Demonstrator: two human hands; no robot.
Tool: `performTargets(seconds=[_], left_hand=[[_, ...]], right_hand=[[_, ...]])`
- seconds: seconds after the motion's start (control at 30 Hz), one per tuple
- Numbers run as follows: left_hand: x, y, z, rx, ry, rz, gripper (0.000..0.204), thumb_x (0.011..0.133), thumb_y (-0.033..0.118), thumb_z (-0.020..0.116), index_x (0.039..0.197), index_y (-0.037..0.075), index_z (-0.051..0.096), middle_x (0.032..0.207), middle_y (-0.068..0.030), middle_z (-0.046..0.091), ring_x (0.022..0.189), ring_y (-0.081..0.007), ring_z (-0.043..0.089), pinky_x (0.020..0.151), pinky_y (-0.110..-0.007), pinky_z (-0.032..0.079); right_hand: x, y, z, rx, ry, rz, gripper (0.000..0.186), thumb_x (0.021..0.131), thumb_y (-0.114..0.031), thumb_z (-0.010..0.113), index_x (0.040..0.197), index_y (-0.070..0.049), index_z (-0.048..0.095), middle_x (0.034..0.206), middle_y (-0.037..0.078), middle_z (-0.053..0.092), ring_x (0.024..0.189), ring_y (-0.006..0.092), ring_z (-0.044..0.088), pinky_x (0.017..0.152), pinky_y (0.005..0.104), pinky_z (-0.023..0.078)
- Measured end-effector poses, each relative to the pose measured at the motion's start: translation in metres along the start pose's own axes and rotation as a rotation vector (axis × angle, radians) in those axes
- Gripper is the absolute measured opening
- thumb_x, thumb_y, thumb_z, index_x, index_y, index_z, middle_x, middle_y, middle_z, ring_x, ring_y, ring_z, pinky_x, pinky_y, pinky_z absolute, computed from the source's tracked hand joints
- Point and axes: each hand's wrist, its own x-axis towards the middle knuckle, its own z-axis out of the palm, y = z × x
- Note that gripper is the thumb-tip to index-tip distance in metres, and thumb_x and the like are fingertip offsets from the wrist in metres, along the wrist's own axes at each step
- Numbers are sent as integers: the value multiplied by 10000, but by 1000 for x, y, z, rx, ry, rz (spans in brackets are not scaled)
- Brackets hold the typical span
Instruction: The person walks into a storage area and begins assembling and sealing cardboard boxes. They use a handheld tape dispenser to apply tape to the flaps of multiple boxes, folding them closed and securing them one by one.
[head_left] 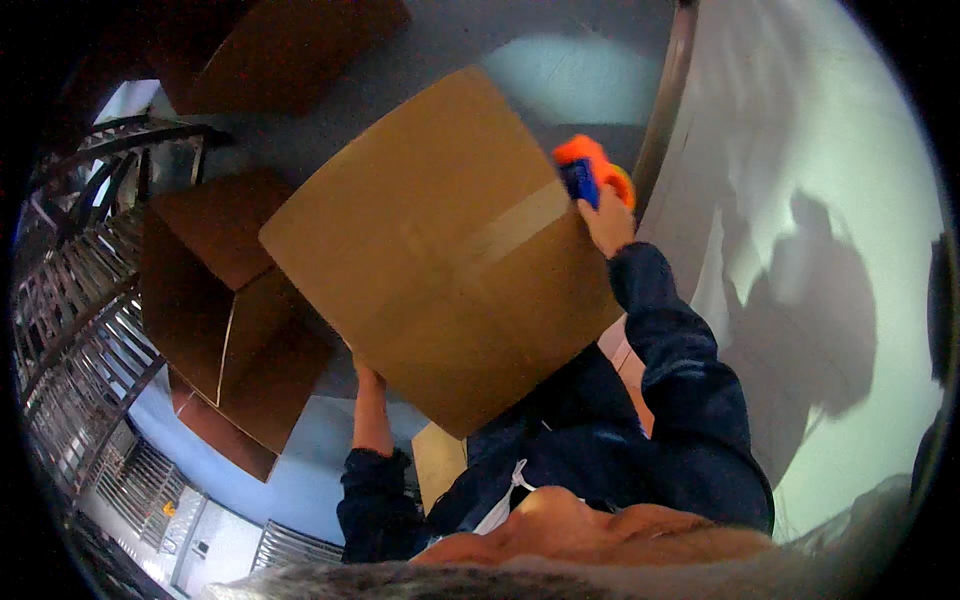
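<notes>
A large brown cardboard box [440,250] fills the middle of the view, tilted, with a strip of brown tape running across its face toward its right edge. My right hand [608,222] grips an orange and blue tape dispenser [588,172] pressed at that right edge where the tape ends. My left hand [366,378] reaches up under the box's lower left edge and is mostly hidden behind it; the fingers seem to hold the box from beneath. Both forearms wear dark blue sleeves.
Another open brown cardboard box [225,310] stands at the left with its flaps spread. A further box [285,50] sits at the top. Metal railings [75,300] curve along the far left. A pale wall [800,200] with my shadow lies at the right.
</notes>
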Motion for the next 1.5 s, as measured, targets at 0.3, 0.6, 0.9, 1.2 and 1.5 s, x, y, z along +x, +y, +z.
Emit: performTargets(seconds=[0.3,0.6,0.9,1.2,1.5], left_hand=[[101,14,219,925,450,758,614,944,406,412,1427,78,225,1482,-153,186,1334,-322,270,1069,-497,220],[143,20,212,967,390,61,989,735,711,521,1461,167,127,1473,-208,196,1317,-396,263,1018,-598,223],[162,39,175,751,413,301,1128,646,583,741,1433,51,134,1458,-218,195,1314,-357,265,1043,-455,286],[122,73,193,32,-257,-130,623,807,335,686,1276,-1,448,1188,-105,559,1083,-210,529,879,-343,442],[-1,231,366,370,-488,522,327,837,252,596,1019,-20,612,915,-125,662,799,-191,623,718,-320,483]], right_hand=[[49,59,-62,-268,152,27,407,827,-336,629,976,2,459,900,244,599,838,432,573,712,501,442],[116,55,-166,-184,305,-33,362,854,-300,611,978,3,459,898,252,585,857,432,558,717,475,432],[155,-18,-127,-513,191,-411,276,761,-241,675,885,-33,543,800,179,583,778,369,570,697,452,455],[-6,-20,-56,-152,-778,-129,465,798,-377,626,1056,-5,519,985,263,592,913,407,581,793,445,463],[-95,20,-119,246,-703,278,616,758,-295,693,1253,-19,451,1129,204,583,1060,331,566,916,389,426]])
